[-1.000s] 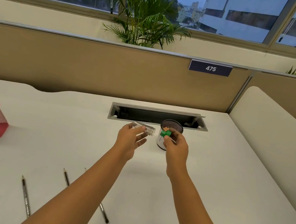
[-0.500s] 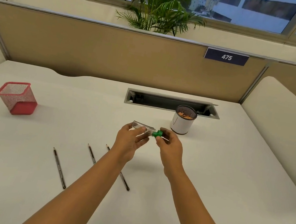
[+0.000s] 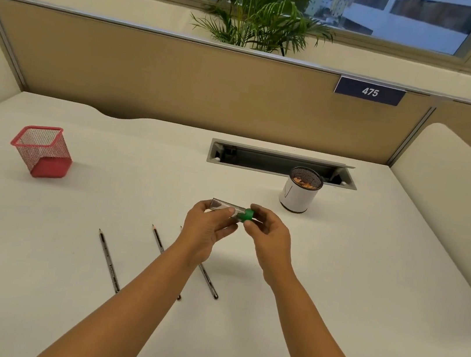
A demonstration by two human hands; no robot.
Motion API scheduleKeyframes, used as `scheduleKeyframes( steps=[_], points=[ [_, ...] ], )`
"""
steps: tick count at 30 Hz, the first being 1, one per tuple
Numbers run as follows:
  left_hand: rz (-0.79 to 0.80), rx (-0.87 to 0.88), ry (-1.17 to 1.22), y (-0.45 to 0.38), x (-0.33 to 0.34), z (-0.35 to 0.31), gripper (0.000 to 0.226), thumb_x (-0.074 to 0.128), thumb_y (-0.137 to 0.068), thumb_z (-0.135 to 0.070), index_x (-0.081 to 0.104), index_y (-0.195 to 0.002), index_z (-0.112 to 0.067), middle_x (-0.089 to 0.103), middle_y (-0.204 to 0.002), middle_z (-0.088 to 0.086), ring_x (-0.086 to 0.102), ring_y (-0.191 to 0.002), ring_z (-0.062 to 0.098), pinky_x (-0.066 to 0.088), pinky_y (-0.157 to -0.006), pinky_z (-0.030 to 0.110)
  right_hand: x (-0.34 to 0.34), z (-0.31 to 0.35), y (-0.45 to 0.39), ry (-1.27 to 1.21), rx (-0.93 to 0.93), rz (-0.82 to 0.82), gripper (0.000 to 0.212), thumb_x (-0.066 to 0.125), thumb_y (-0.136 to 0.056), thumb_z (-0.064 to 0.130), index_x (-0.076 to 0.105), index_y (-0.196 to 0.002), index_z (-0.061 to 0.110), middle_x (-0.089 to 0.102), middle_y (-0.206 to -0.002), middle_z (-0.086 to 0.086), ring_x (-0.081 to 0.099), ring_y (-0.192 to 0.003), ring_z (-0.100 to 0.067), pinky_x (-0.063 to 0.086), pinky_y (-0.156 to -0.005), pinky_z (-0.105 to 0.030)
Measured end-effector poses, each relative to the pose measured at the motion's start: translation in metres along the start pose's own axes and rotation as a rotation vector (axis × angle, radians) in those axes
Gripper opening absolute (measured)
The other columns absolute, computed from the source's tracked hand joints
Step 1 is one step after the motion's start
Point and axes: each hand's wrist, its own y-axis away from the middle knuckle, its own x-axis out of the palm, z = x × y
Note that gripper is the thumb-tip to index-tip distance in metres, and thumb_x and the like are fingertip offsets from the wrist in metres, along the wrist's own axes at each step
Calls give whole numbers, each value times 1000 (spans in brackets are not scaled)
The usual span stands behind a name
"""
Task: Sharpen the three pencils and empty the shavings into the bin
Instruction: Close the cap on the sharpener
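Note:
My left hand (image 3: 205, 229) holds a clear plastic shavings case (image 3: 224, 205) above the white desk (image 3: 364, 289). My right hand (image 3: 268, 235) pinches the green sharpener piece (image 3: 244, 215) at the case's right end, the two parts touching. The bin (image 3: 299, 195), a white-wrapped mesh cup with orange shavings inside, stands behind and to the right of my hands. Three dark pencils lie on the desk: one at the left (image 3: 109, 260), one in the middle (image 3: 158, 238) partly under my left forearm, one (image 3: 208, 279) showing below my left wrist.
A red mesh pen holder (image 3: 44, 151) stands at the left of the desk. A cable slot (image 3: 279, 163) is cut into the desk at the back. Beige partition walls close the back and right side; a padded divider stands at the right.
Both hands came back from over the bin toward me. The green piece, apart from the clear case a second ago, now meets its right end. The view tilted down.

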Motion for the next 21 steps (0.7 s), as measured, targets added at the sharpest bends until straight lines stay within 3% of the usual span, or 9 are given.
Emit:
scheduleKeyframes(
  steps=[3,8,15,18,21],
  points=[
    [50,23,-21,3,-4,-5,25,66,-79,4,51,-96,-7,66,-99,18,69,-88,32,56,-85,39,1,1,-1,-35,2,0,30,60,-87,4,57,-113,18,66,-107,-4,63,-101,-18,51,-92,-26],
    [96,28,-79,6,-13,-10,25,67,-76,8,50,-87,-6,65,-97,21,69,-88,34,59,-77,32,6,-1,-1,-66,-23,20,25,56,-91,8,61,-115,9,67,-98,-1,66,-91,-10,56,-76,-15],
    [196,-30,-245,9,-26,-20,26,66,-80,0,63,-107,0,71,-98,17,72,-84,27,59,-71,26,17,-3,4,24,-45,10,17,57,-91,14,66,-106,10,68,-85,1,62,-73,-5,51,-63,-9],
    [187,59,-442,10,-31,-22,28,67,-79,-1,66,-107,-2,71,-98,13,71,-81,22,56,-69,22,19,-1,2,74,7,32,15,58,-90,20,68,-97,11,68,-78,1,61,-66,-9,50,-59,-11],
    [160,108,-471,12,-38,-20,28,68,-78,-1,66,-107,-3,71,-96,12,71,-79,20,55,-69,21,24,2,2,136,60,70,20,59,-90,26,68,-93,10,67,-74,1,60,-63,-7,50,-59,-12]
  ],
)
